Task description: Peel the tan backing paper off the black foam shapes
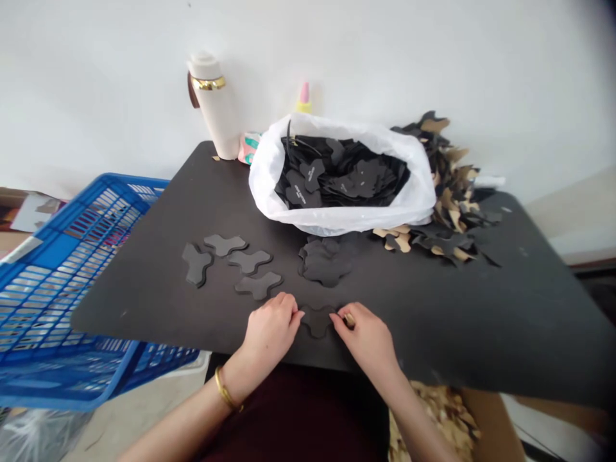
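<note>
A black three-lobed flat piece (317, 321) lies near the table's front edge between my hands. My left hand (271, 326) is closed, thumb and fingers pinching the piece's left end. At its right end, my right hand (369, 340) pinches the piece too, with a small tan scrap (350, 319) tucked in its curled fingers. Just beyond lies a heap of similar black pieces (325, 260). To the left, several dark grey pieces of like shape (260, 285) lie spread out, some looking stacked.
A white plastic bag (337, 218) full of black pieces stands at the back, beside a pile of tan-and-black scraps (452, 192). A white flask (214, 109) is at the back left. A blue basket (48, 256) stands left; a box of tan scraps (443, 417) sits below.
</note>
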### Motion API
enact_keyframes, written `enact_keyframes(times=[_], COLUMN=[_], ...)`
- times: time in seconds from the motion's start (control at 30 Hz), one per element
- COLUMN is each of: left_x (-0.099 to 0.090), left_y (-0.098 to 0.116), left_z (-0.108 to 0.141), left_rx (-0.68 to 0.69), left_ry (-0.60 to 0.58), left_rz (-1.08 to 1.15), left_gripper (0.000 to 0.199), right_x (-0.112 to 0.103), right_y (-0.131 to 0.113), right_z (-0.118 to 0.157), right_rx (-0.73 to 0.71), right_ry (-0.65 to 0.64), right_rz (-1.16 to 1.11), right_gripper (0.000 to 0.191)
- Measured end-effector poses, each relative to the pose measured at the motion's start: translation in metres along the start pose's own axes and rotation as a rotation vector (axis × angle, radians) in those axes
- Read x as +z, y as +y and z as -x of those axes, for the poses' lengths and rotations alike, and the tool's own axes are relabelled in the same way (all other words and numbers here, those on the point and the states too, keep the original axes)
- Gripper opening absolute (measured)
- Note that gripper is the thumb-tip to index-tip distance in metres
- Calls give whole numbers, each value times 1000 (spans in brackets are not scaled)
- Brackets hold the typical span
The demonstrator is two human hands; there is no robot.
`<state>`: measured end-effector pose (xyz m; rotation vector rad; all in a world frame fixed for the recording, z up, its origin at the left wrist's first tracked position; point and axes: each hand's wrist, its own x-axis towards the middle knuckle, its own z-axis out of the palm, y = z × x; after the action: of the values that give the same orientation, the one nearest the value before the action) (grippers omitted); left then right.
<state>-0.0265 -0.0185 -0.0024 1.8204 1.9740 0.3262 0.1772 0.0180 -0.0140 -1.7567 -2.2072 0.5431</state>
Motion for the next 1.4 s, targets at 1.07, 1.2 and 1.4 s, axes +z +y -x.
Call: enact_keyframes(times=[1.07, 1.2, 1.4], left_x=[5, -7, -36], left_y=[2, -8, -53], left_z=[-31, -32, -36], left_rx=[1097, 1137, 1004], left_ry=[-253, -322, -278], left_rz=[-73, -157, -293], left_gripper=[70, 70, 71], right_x=[-32, -51, -51], right_y=[68, 102, 120], right_z=[-1, -56, -124], right_rx=[185, 194, 132], right_ry=[281, 338, 266], right_rz=[-258, -46, 285], right_gripper=[34, 33, 37])
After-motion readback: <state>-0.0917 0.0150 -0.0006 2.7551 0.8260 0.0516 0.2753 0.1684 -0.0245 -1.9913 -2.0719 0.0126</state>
